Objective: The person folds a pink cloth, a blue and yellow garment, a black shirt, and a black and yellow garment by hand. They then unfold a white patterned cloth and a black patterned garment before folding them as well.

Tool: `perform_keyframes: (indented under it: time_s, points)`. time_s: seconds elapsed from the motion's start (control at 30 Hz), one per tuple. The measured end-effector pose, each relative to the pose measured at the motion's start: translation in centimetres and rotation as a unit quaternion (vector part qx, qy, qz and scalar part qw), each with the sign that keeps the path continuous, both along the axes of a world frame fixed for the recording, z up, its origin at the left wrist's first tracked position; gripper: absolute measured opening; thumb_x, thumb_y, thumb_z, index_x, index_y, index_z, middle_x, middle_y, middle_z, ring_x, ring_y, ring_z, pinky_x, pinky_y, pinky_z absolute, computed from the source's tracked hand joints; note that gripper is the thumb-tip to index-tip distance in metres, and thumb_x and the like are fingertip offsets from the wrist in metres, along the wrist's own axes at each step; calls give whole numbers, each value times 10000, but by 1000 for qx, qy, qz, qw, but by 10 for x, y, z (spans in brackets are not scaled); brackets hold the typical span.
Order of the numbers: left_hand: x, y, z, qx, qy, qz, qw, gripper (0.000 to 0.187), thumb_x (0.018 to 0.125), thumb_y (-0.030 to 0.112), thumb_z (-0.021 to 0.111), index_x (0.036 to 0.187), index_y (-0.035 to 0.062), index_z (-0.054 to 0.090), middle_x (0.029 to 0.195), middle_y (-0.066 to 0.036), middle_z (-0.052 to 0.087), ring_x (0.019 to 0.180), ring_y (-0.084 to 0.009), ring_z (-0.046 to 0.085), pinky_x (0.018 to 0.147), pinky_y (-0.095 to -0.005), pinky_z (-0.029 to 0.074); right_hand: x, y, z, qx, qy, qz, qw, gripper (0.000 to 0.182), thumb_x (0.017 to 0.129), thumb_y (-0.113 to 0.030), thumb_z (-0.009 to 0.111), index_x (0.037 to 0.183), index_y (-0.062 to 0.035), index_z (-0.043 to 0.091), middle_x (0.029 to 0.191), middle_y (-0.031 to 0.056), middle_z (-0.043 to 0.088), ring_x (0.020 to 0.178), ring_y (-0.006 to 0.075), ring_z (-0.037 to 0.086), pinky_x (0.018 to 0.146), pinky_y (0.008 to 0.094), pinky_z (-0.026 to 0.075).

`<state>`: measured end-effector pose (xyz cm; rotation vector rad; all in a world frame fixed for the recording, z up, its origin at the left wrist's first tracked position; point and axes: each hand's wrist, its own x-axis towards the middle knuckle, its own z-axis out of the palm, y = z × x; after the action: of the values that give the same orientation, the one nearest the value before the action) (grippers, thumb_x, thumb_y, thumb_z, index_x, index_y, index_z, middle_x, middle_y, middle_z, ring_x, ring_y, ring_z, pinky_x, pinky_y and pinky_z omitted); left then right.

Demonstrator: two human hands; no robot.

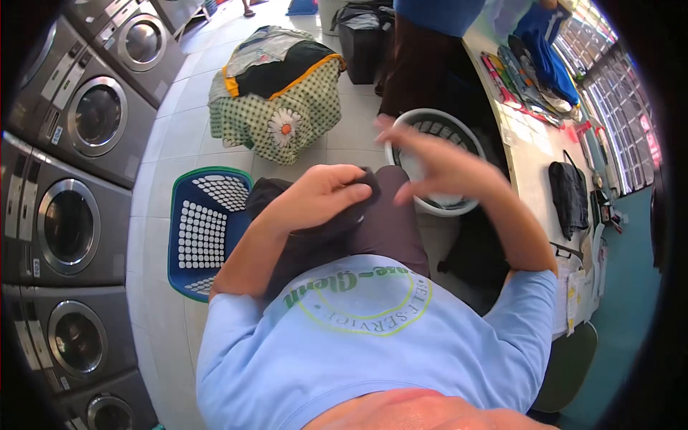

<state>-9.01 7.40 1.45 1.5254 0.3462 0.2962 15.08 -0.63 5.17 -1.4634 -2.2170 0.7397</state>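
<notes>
My left hand (322,193) is closed over a bunched black cloth (344,221) lying on my lap, its thumb pressed near the fingers. More of the dark fabric spreads beside my left wrist. My right hand (441,165), smeared by motion, is raised with fingers apart and nothing in them. It overlaps the pale round laundry basket (466,208) in this view. On the floor to my left, a blue rectangular laundry basket (186,279) with white slotted sides and a green rim stands beside the dark cloth.
Ahead is a heap under a green checked cloth (308,122) with a daisy. Front-loading machines (68,222) line the left. A long table (527,154) on the right bears folded clothes (537,75) and a black pouch (568,197). A person (416,64) stands close ahead near a black bin (362,46).
</notes>
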Motion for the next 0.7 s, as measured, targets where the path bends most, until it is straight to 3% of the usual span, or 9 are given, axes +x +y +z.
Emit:
perform_keyframes:
  time_s: [0.03, 0.07, 0.1, 0.17, 0.27, 0.37, 0.47, 0.5, 0.7]
  points:
    - [-3, -5, 9, 39, -8, 16, 999, 112, 879, 84, 592, 936, -12, 588, 820, 7, 588, 718, -25, 500, 616, -188, 433, -30, 1, -8, -37, 100, 55, 993, 851, 669, -236, 798, 1353, -70, 321, 1163, 174, 551, 980, 264, 595, 838, 366, 465]
    - [-7, -10, 18, 78, -15, 33, 996, 87, 864, 61, 608, 914, -8, 589, 819, 5, 591, 710, -25, 506, 614, -179, 433, -54, 5, -10, -32, 140, 47, 988, 721, 704, -211, 769, 1297, -58, 390, 1100, 161, 577, 937, 239, 599, 796, 357, 473]
    - [-11, -15, 29, 12, -60, 95, 994, 134, 817, 34, 663, 910, -9, 576, 807, -1, 584, 749, -41, 542, 641, -179, 458, -69, 8, -11, -28, 181, 39, 982, 592, 739, -186, 741, 1241, -46, 459, 1037, 147, 603, 895, 214, 603, 753, 349, 480]
    - [-21, -13, 26, 69, -138, 234, 960, 233, 780, 87, 714, 958, 0, 590, 812, -26, 588, 754, -52, 545, 606, -208, 463, -72, 25, 0, 39, 174, 25, 984, 380, 787, -152, 690, 1114, -28, 541, 942, 107, 623, 841, 157, 599, 713, 310, 478]
    - [-42, 3, -4, 140, -29, 218, 966, 397, 717, 110, 763, 1057, -7, 595, 921, -68, 634, 824, -91, 579, 693, -254, 488, -70, 50, 31, 145, 247, -39, 957, 116, 859, -108, 607, 919, -13, 637, 810, 27, 629, 729, 69, 574, 661, 239, 467]
    - [-61, 20, -18, 117, 130, 62, 983, 396, 720, 67, 732, 1083, -21, 601, 990, -72, 660, 868, -119, 600, 813, -282, 476, -55, 63, 69, 187, 377, -109, 900, 140, 878, -110, 590, 987, -36, 638, 788, -5, 632, 699, 49, 565, 653, 198, 458]
    - [-95, 56, -12, 176, 145, 108, 968, 365, 723, 78, 741, 1054, -18, 621, 931, -60, 667, 861, -116, 607, 798, -285, 484, -28, 75, 99, 213, 402, -178, 872, 170, 933, -149, 502, 991, -20, 597, 873, 54, 649, 775, 135, 621, 690, 283, 515]
    - [-103, 62, 4, 158, 115, 139, 971, 361, 722, 89, 748, 1044, -16, 625, 918, -59, 668, 851, -114, 611, 787, -281, 487, -9, 84, 99, 220, 390, -168, 878, 121, 925, -120, 530, 975, -39, 605, 854, 3, 633, 747, 68, 578, 638, 211, 470]
    - [-124, 99, 79, 219, 74, 237, 944, 353, 721, 195, 775, 982, -2, 641, 845, -55, 668, 744, -103, 618, 705, -237, 485, 35, 95, 109, 220, 393, -144, 881, 139, 904, -84, 537, 1017, -22, 590, 867, 11, 614, 773, 89, 573, 715, 222, 469]
